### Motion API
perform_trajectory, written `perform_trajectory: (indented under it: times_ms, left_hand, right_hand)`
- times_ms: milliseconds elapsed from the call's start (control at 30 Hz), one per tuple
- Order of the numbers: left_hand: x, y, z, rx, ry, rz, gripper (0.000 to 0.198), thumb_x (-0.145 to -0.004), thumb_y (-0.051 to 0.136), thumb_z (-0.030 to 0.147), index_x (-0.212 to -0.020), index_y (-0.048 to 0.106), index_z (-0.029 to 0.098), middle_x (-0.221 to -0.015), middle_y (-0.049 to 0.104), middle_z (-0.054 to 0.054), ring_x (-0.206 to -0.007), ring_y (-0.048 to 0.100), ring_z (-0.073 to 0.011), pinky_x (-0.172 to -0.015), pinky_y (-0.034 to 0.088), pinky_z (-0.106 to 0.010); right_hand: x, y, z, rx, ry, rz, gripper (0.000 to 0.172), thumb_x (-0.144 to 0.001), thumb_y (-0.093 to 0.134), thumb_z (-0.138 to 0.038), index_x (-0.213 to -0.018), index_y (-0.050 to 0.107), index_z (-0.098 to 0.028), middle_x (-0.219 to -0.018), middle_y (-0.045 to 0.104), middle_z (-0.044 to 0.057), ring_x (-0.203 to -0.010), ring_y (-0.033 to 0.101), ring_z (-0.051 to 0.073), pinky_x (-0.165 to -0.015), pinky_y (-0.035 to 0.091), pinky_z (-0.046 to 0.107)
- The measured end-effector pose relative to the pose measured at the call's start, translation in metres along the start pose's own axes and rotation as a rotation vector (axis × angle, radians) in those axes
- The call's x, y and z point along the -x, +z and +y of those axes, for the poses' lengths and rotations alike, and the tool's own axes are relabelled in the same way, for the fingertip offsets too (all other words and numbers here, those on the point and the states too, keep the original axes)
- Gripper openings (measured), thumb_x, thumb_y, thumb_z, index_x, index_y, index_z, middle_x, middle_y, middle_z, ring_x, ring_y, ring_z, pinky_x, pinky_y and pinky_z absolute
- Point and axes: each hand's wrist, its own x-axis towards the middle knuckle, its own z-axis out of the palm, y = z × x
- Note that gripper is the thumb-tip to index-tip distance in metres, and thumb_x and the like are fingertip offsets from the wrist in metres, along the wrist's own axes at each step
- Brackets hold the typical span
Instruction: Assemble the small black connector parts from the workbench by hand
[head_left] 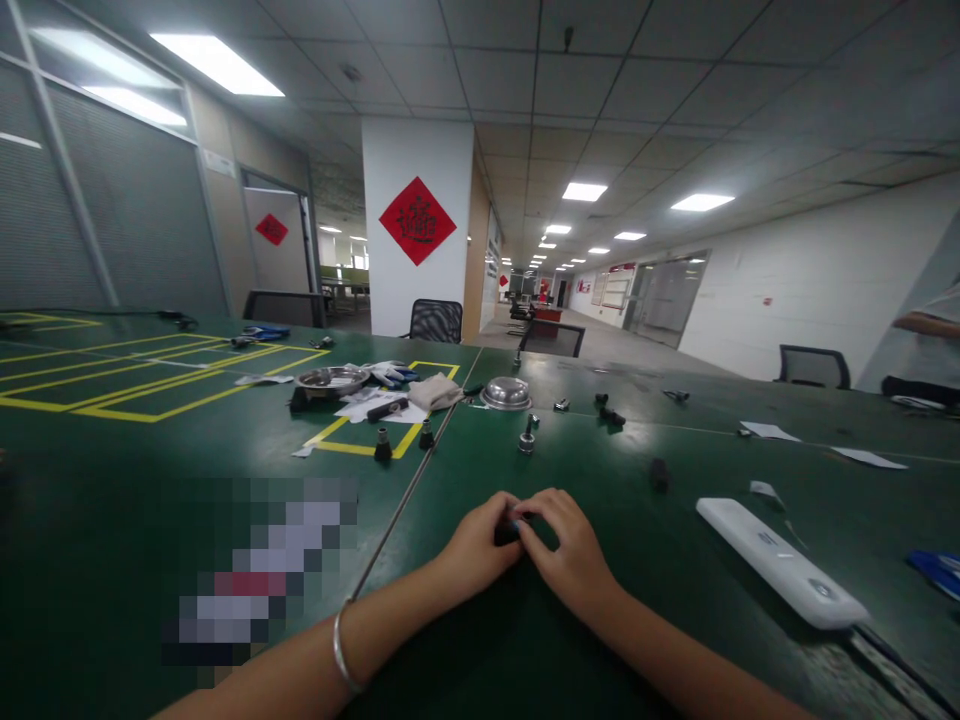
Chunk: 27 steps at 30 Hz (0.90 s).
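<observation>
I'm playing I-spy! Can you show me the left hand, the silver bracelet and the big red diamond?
Left hand [478, 538]: head view, back of the hand.
Silver bracelet [337, 640]: head view, outer side of its band.
Big red diamond [418, 221]: head view, its middle.

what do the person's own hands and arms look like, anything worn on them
Both the left hand and the right hand are ungloved, and no sleeve shows on either forearm as far as the picture reaches. A plain, silver-coloured, rounded bangle circles the left forearm near the wrist; none shows on the right. No cables or markings can be made out.
</observation>
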Motion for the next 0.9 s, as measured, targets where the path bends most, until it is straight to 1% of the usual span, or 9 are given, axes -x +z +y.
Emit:
perform_trajectory:
  times_ms: [33, 100, 200, 433, 533, 633, 700, 800, 900]
  left_hand:
    - [0.0000, 0.0000, 0.0006, 0.037, -0.004, -0.008, 0.025, -0.070, 0.058, 0.009, -0.093, 0.049, 0.017, -0.086, 0.060, -0.001, -0.082, 0.059, -0.0157, -0.074, 0.047, -0.027]
    - [0.0004, 0.0002, 0.0015, 0.120, -0.013, -0.017, 0.037, -0.071, 0.059, 0.009, -0.103, 0.043, 0.017, -0.085, 0.061, 0.000, -0.081, 0.060, -0.0151, -0.072, 0.047, -0.027]
    - [0.0017, 0.0011, 0.0019, 0.129, -0.016, -0.002, 0.051, -0.069, 0.059, 0.005, -0.114, 0.037, 0.018, -0.086, 0.061, 0.000, -0.083, 0.060, -0.0152, -0.076, 0.047, -0.028]
    - [0.0039, 0.0020, 0.0011, 0.069, 0.050, -0.013, 0.047, -0.070, 0.057, 0.005, -0.113, 0.041, 0.017, -0.101, 0.061, -0.004, -0.092, 0.059, -0.0175, -0.081, 0.046, -0.030]
    - [0.0042, 0.0024, -0.0001, 0.065, 0.064, -0.006, 0.048, -0.068, 0.055, 0.001, -0.111, 0.042, 0.017, -0.097, 0.061, -0.004, -0.089, 0.059, -0.0167, -0.079, 0.046, -0.029]
    - [0.0049, 0.0028, -0.0012, 0.066, 0.062, 0.015, 0.047, -0.068, 0.058, 0.004, -0.111, 0.043, 0.016, -0.098, 0.060, -0.005, -0.090, 0.059, -0.0179, -0.079, 0.047, -0.030]
    - [0.0055, 0.0028, -0.0013, 0.072, 0.046, 0.011, 0.050, -0.069, 0.059, 0.007, -0.115, 0.041, 0.016, -0.101, 0.060, -0.007, -0.094, 0.059, -0.0196, -0.082, 0.046, -0.032]
    - [0.0061, 0.0029, 0.0001, 0.094, 0.027, -0.007, 0.058, -0.070, 0.058, 0.006, -0.122, 0.034, 0.016, -0.104, 0.060, -0.008, -0.098, 0.059, -0.0203, -0.087, 0.045, -0.035]
    - [0.0056, 0.0032, 0.0026, 0.119, 0.042, 0.015, 0.067, -0.069, 0.055, 0.003, -0.128, 0.028, 0.019, -0.113, 0.057, -0.010, -0.099, 0.059, -0.0193, -0.089, 0.045, -0.035]
  right_hand:
    - [-0.0003, 0.0005, 0.0006, -0.043, -0.002, 0.005, 0.017, -0.079, 0.051, -0.011, -0.089, 0.060, -0.020, -0.083, 0.060, 0.004, -0.079, 0.056, 0.019, -0.071, 0.046, 0.032]
    - [-0.0003, 0.0013, 0.0021, -0.112, -0.010, 0.007, 0.021, -0.080, 0.048, -0.010, -0.095, 0.059, -0.020, -0.087, 0.060, 0.005, -0.082, 0.057, 0.019, -0.073, 0.047, 0.031]
    - [0.0007, 0.0019, 0.0035, -0.149, -0.039, -0.027, 0.026, -0.081, 0.045, -0.009, -0.100, 0.059, -0.021, -0.091, 0.059, 0.006, -0.085, 0.057, 0.019, -0.075, 0.047, 0.032]
    - [0.0022, 0.0047, 0.0076, -0.154, 0.044, -0.073, 0.019, -0.081, 0.050, -0.014, -0.096, 0.059, -0.021, -0.088, 0.056, 0.005, -0.081, 0.056, 0.018, -0.072, 0.047, 0.031]
    - [0.0036, 0.0060, 0.0083, -0.139, 0.026, -0.062, 0.027, -0.078, 0.052, -0.013, -0.103, 0.057, -0.021, -0.090, 0.056, 0.005, -0.082, 0.056, 0.019, -0.073, 0.047, 0.032]
    - [0.0041, 0.0057, 0.0082, -0.155, -0.037, -0.071, 0.033, -0.077, 0.048, -0.010, -0.107, 0.055, -0.021, -0.093, 0.057, 0.006, -0.086, 0.055, 0.020, -0.077, 0.046, 0.033]
    - [0.0033, 0.0052, 0.0085, -0.155, -0.030, -0.087, 0.028, -0.079, 0.047, -0.009, -0.102, 0.057, -0.021, -0.089, 0.058, 0.005, -0.086, 0.055, 0.020, -0.077, 0.046, 0.034]
    - [0.0016, 0.0051, 0.0093, -0.131, 0.053, -0.107, 0.020, -0.080, 0.049, -0.013, -0.095, 0.059, -0.021, -0.084, 0.057, 0.004, -0.081, 0.055, 0.019, -0.073, 0.046, 0.033]
    - [0.0009, 0.0054, 0.0090, -0.130, 0.107, -0.112, 0.025, -0.079, 0.052, -0.014, -0.102, 0.058, -0.022, -0.087, 0.056, 0.003, -0.082, 0.055, 0.019, -0.073, 0.046, 0.033]
